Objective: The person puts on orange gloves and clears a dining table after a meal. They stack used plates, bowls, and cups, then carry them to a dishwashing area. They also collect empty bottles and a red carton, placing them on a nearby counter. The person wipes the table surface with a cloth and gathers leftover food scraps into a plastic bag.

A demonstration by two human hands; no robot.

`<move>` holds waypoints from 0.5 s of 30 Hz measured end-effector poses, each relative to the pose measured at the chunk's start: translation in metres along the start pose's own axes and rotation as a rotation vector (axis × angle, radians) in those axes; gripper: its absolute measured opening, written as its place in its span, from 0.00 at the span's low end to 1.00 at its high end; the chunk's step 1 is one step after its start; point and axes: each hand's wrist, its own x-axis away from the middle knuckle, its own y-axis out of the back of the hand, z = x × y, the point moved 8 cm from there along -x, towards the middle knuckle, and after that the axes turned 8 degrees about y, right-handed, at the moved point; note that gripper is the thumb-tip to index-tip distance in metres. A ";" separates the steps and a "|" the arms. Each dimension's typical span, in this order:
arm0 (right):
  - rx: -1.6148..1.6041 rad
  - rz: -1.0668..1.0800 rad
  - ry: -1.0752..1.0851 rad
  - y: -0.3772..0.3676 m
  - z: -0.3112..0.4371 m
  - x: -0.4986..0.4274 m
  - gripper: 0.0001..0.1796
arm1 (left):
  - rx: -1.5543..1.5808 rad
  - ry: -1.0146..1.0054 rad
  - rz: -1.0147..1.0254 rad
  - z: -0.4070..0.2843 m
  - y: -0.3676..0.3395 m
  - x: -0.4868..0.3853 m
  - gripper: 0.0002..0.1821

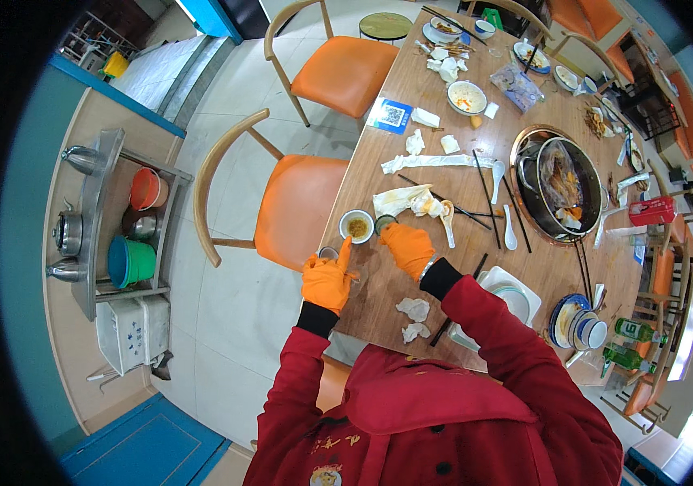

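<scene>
My left hand (327, 280), in an orange glove, is closed around a small glass (328, 253) at the table's left edge, its index finger reaching to the rim of a small white bowl (357, 226) with yellowish-brown liquid. My right hand (406, 248), gloved alike, grips a small dark-rimmed cup (385, 223) just right of that bowl; the fingers hide most of it. Beyond the right hand are a used napkin (398, 199), a tan spoon (447, 223) and black chopsticks (487, 198). Crumpled tissues (413, 310) lie nearer to me.
A pot (559, 185) with a plastic bag and scraps sits in the table's round recess. Stacked bowls (593, 333), green bottles (635, 330), a white tray (532, 297) and a rice bowl (467, 98) stand around. An orange chair (298, 206) is at the left; a metal cart (100, 225) stands beyond.
</scene>
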 end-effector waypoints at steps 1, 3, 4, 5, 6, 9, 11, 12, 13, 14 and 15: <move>0.009 -0.017 -0.002 0.000 0.000 0.000 0.08 | 0.051 0.007 -0.016 0.004 0.004 0.002 0.40; 0.010 0.002 -0.023 -0.003 -0.002 0.001 0.07 | 0.161 0.007 -0.024 0.012 0.003 0.001 0.37; 0.011 0.013 -0.033 -0.004 -0.002 0.001 0.07 | 0.217 0.008 -0.029 0.016 0.003 0.000 0.36; 0.009 0.011 -0.024 -0.005 -0.001 0.000 0.07 | 0.269 0.019 -0.019 0.019 0.003 0.001 0.35; 0.015 0.010 -0.017 -0.005 -0.004 0.000 0.07 | 0.328 0.026 -0.011 0.016 0.005 0.000 0.33; 0.017 0.015 -0.006 -0.004 -0.005 -0.001 0.07 | 0.549 0.071 -0.151 0.025 0.003 -0.001 0.29; 0.034 0.006 -0.010 0.000 -0.001 -0.002 0.07 | 0.593 0.148 -0.287 0.036 -0.005 0.005 0.28; 0.055 -0.010 -0.021 0.004 0.002 -0.002 0.08 | 0.556 0.199 -0.346 0.038 -0.007 0.008 0.27; 0.073 -0.025 -0.031 0.010 0.010 -0.005 0.08 | 0.515 0.254 -0.404 0.043 -0.008 0.013 0.26; 0.077 -0.039 -0.053 0.017 0.016 -0.007 0.09 | 0.637 0.354 -0.381 0.053 -0.019 0.016 0.26; 0.077 -0.052 -0.071 0.030 0.029 -0.014 0.11 | 0.756 0.459 -0.359 0.064 -0.031 0.021 0.25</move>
